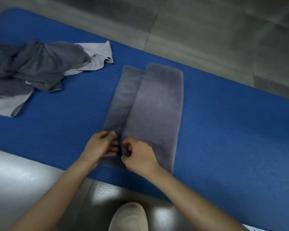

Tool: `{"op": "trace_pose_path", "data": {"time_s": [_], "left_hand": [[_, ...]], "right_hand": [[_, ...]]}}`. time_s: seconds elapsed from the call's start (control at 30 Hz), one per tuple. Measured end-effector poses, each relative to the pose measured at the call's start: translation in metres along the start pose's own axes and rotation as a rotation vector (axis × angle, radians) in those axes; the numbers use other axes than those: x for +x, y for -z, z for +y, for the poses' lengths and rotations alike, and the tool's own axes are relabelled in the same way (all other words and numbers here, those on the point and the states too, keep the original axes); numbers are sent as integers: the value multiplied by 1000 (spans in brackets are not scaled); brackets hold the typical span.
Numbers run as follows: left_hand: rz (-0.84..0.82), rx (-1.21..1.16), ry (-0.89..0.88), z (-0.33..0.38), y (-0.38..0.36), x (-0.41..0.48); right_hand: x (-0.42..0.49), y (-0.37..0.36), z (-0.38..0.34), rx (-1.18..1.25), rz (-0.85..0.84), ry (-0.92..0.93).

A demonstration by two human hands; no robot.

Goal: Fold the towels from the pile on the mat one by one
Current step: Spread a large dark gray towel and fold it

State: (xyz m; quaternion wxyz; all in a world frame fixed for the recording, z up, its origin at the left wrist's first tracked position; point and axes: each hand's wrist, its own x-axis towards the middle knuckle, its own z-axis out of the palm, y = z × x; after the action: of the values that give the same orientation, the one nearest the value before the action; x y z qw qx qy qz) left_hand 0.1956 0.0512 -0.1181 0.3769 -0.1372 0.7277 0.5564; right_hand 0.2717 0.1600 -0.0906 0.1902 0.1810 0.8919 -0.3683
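Note:
A grey towel (155,100) lies lengthwise on the blue mat (223,130), folded into a long strip with its right part lapped over the left. At its near end my left hand (101,145) pinches the left layer's edge, and my right hand (138,155) grips the edge of the upper layer beside it. The two hands almost touch. A crumpled pile of dark and light grey towels (33,67) sits on the mat at the left.
Grey tiled floor (207,30) surrounds the mat on the far side. A glossy floor strip runs along the near edge, and my shoe (128,217) stands there at the bottom centre.

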Motion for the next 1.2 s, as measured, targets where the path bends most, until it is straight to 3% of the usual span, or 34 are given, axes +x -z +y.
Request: {"op": "trace_pose_path", "data": {"time_s": [0.1, 0.33, 0.57, 0.8, 0.97, 1.07, 1.13, 1.2], "left_hand": [[9, 57, 11, -10, 2, 5], [140, 353, -108, -23, -3, 11], [252, 698, -258, -32, -14, 18], [186, 623, -295, -30, -11, 21], [136, 477, -217, -25, -2, 16], [238, 474, -168, -23, 16, 15], [302, 503, -131, -28, 29, 18], [341, 556, -85, -34, 37, 20]], "right_hand": [[15, -8, 10, -84, -93, -28], [92, 43, 29, -125, 369, -127], [190, 64, 19, -297, 480, -155], [235, 60, 18, -379, 496, -156], [230, 75, 12, -179, 608, -221], [235, 82, -12, -94, 672, -174], [237, 72, -30, -90, 624, -117], [237, 55, -39, -120, 463, -58]]}}
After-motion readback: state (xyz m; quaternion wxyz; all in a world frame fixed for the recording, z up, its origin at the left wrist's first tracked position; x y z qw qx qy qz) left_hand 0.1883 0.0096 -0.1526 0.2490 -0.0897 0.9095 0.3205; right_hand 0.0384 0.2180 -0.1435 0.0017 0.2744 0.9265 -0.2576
